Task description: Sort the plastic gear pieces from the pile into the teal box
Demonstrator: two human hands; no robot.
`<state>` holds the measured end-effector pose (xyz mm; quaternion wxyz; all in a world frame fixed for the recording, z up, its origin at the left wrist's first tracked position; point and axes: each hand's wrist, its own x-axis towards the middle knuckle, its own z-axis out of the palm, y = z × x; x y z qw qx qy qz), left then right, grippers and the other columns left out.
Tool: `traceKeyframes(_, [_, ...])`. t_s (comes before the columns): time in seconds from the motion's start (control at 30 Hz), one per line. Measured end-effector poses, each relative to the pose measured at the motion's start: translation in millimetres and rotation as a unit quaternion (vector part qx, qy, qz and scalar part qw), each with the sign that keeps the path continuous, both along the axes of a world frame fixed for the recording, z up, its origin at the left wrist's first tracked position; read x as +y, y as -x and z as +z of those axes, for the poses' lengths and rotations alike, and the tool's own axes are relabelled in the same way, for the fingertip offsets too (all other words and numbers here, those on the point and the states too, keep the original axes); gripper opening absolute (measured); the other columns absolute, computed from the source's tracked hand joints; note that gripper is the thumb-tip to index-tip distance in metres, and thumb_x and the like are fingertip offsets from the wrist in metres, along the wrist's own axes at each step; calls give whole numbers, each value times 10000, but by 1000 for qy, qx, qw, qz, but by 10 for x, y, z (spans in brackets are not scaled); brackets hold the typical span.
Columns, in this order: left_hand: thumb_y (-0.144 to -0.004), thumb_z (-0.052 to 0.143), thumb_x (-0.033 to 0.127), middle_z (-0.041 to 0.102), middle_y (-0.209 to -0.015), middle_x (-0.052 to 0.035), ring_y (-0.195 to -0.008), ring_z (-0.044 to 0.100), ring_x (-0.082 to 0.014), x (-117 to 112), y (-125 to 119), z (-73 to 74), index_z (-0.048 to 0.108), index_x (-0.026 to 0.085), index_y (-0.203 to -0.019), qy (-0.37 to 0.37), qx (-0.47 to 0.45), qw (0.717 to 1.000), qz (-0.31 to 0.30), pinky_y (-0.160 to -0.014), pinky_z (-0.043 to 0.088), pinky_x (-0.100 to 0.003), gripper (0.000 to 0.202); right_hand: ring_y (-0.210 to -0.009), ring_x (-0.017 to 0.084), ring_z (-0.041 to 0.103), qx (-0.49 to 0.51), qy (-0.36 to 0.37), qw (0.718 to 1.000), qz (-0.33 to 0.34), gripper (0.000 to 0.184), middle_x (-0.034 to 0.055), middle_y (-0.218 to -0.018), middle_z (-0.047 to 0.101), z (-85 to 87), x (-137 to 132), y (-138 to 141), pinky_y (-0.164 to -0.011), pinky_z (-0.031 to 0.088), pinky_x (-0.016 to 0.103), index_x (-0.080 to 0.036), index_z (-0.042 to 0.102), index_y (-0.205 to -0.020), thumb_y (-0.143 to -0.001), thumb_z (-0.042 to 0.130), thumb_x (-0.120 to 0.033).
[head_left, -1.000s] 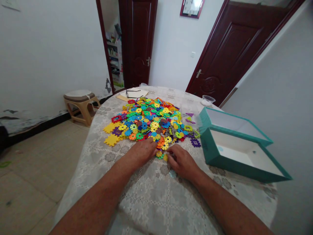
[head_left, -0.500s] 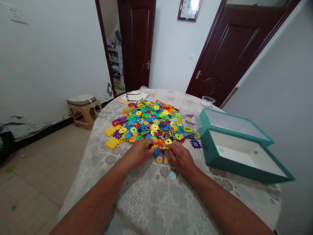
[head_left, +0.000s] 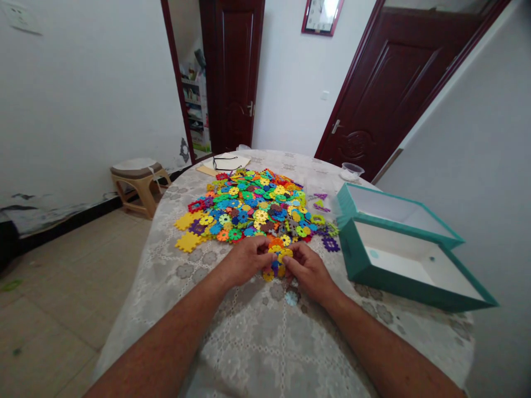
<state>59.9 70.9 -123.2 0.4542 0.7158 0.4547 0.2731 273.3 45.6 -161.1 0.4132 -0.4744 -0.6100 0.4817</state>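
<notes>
Disc cluster [head_left: 276,264]: sat at the near side of the pile [head_left: 257,204], front discs facing near; long axis was unclear.
Left hand [head_left: 245,260]: gripped its left edge.
Right hand [head_left: 312,272]: pinched its right edge.

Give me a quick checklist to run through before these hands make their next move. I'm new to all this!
1. Left hand has a grip: ok, its thumb and fingers pinch the yellow pieces.
2. Right hand has a grip: ok, it pinches them from the other side.
3. Pieces firmly joined: cannot tell, fingers hide part of them.
4. Pile close by: ok, it lies just beyond both hands.
5. No stray pieces: not ok, a pale blue piece lies apart on the cloth, near the right hand.
6. Box open: ok, its inside shows.
</notes>
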Motion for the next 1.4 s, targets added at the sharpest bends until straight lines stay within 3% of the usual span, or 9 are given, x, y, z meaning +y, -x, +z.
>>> traceKeyframes(0.17, [-875, 645, 458, 690, -739, 17, -683, 623, -150, -40, -43, -24, 615, 201, -852, 38, -6, 999, -14, -610, 421, -245, 260, -582, 119, 586, 51, 50, 996, 61, 429, -4, -905, 690, 89, -16, 17, -537, 505, 256, -232, 605, -1165, -876, 745, -516])
traceKeyframes(0.27, [-879, 657, 511, 672, -688, 18, -632, 592, -140, -71, -24, 17, 608, 198, -786, 37, 22, 998, -34, -576, 385, -245, 330, -595, 119, 580, 26, 47, 994, 97, 380, 0, -876, 682, 128, -47, -13, -562, 499, 259, -212, 656, -1117, -894, 729, -512])
traceKeyframes(0.37, [-929, 607, 526, 676, -712, 5, -641, 583, -138, -72, 47, 107, 641, 196, -795, 0, 53, 998, -41, -581, 371, -252, 358, -568, 125, 554, 21, 34, 997, 60, 319, -24, -747, 626, 138, -30, -78, -540, 461, 255, -212, 641, -1008, -889, 714, -499])
traceKeyframes(0.5, [-903, 673, 447, 737, -919, -28, -805, 646, -176, -57, 170, 193, 705, 214, -957, -73, 157, 984, -27, -682, 431, -273, 241, -573, 147, 541, -52, -18, 998, -25, 231, -31, -677, 588, 150, 48, -190, -537, 434, 263, -226, 622, -991, -906, 647, -439])
traceKeyframes(0.63, [-840, 755, 338, 721, -1219, -49, -1104, 659, -245, -105, 175, 135, 691, 286, -1210, -153, 260, 951, -70, -910, 485, -338, 379, -877, 204, 650, -159, -103, 982, -20, 279, 35, -998, 713, 181, 59, -235, -778, 524, 326, -226, 645, -1164, -904, 597, -314])
traceKeyframes(0.73, [-834, 765, 353, 666, -1318, -74, -1155, 654, -276, -143, 97, 56, 641, 305, -1325, -161, 309, 934, -81, -920, 508, -358, 509, -1043, 232, 661, -218, -148, 964, 37, 361, 54, -1170, 725, 206, 8, -205, -928, 511, 366, -228, 657, -1247, -897, 570, -220])
traceKeyframes(0.87, [-868, 732, 388, 643, -1279, -88, -1104, 668, -268, -127, 16, 0, 638, 283, -1311, -160, 338, 925, -73, -874, 521, -340, 464, -1045, 243, 683, -255, -160, 951, 67, 369, 64, -1169, 752, 213, -36, -151, -956, 516, 372, -228, 696, -1243, -898, 573, -181])
traceKeyframes(1.2, [-984, 566, 345, 689, -1105, -85, -1065, 653, -250, -32, 46, -82, 685, 216, -1098, -202, 326, 920, -76, -880, 493, -322, 209, -1051, 240, 690, -259, -155, 950, 78, 337, 66, -1161, 754, 193, -24, -128, -967, 516, 383, -238, 707, -1249, -929, 607, -207])
traceKeyframes(1.4, [-933, 578, 265, 738, -1039, -54, -977, 656, -224, -20, 43, -99, 698, 227, -1039, -167, 261, 948, -77, -819, 460, -308, 165, -1050, 235, 676, -254, -165, 949, 86, 300, 63, -1146, 743, 168, -41, -116, -956, 505, 368, -246, 717, -1229, -948, 613, -220])
